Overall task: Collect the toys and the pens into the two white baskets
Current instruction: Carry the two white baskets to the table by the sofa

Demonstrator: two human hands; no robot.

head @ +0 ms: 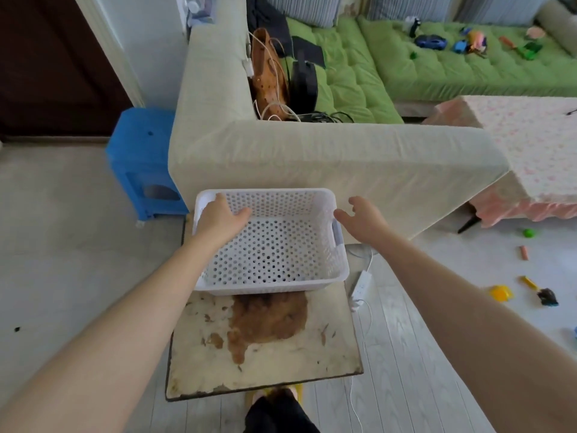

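L grip [222, 217] on basket [271, 276] rim | R grip [362, 217] open, beside handle

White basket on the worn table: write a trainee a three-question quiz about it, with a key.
1. True or false: the white basket already holds toys.
2. Which hand is on the basket's rim?
A. left hand
B. right hand
C. both
3. Fill in: the blue toy car lies on the green ____.

Key:
1. False; the basket is empty, standing on the worn table.
2. A; the right hand hovers open beside the basket's right handle, apart from it.
3. Cushion of the sofa, among other toys.
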